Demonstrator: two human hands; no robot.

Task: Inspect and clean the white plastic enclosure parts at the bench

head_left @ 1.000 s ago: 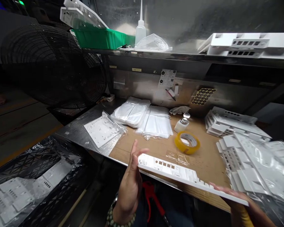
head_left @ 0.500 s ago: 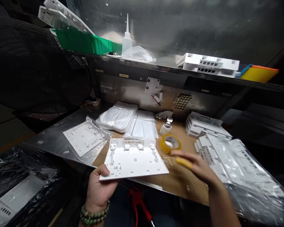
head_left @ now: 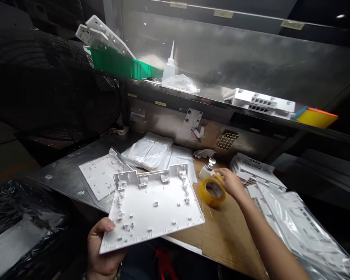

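Note:
My left hand (head_left: 103, 249) grips the lower left corner of a white plastic panel (head_left: 166, 212), thumb on top, its clips and posts facing up. My right hand (head_left: 228, 182) reaches over the bench beside a small bottle with a metal cap (head_left: 207, 169), just behind a roll of yellow tape (head_left: 212, 192). Its fingers are bent towards the bottle and something yellow shows at them; whether they hold anything I cannot make out. Another white panel (head_left: 100, 175) lies at the left on clear plastic, partly behind the held one.
Stacked clear bags (head_left: 148, 151) lie at the back. Bagged white panels (head_left: 297, 225) and a stack of white housings (head_left: 258, 171) are on the right. Above runs a shelf with a green tray (head_left: 119, 64), a nozzle bottle (head_left: 169, 69) and white parts (head_left: 261, 103). A fan (head_left: 76, 85) stands left.
The held panel has come closer and tilted, moving down and left with my left hand. My right hand has moved from in front of the tape roll to the capped bottle behind it.

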